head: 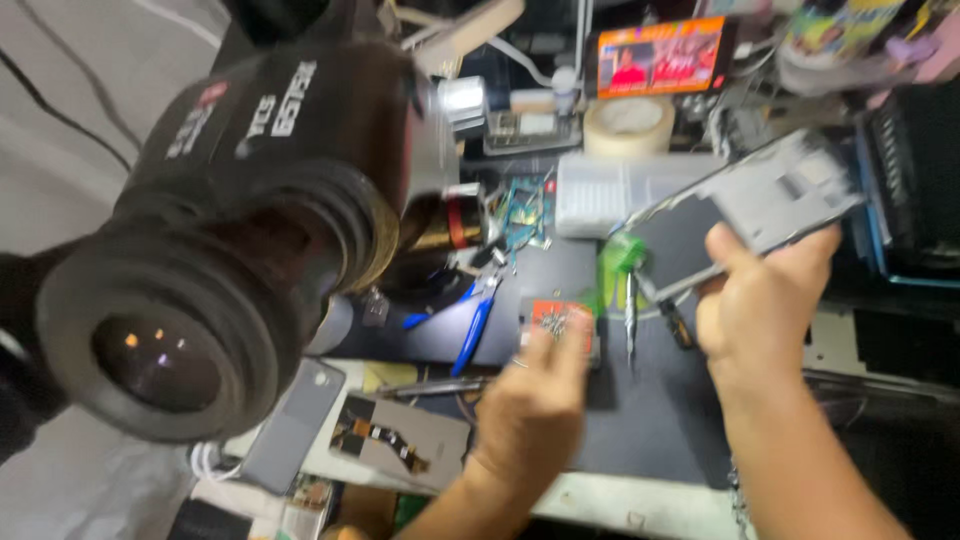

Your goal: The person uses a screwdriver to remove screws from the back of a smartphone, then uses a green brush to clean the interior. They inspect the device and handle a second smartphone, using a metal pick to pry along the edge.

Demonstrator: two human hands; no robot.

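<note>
My right hand [757,300] holds an opened phone chassis [755,205], grey and dark, lifted above the dark work mat [650,420]. My left hand [530,405] hovers low over the mat with its fingers bunched by a small orange tray of tiny screws [560,318]; whether it pinches a screw is blurred. A green-handled screwdriver [625,270] stands on the mat between the two hands.
A black microscope eyepiece [200,250] fills the left. Blue-handled pliers [478,320], tweezers [440,387], a phone back [292,425] and a phone panel with flex cable [400,440] lie at the front. Tape roll [628,122], clear parts box [610,190] and a lit screen [660,55] sit behind.
</note>
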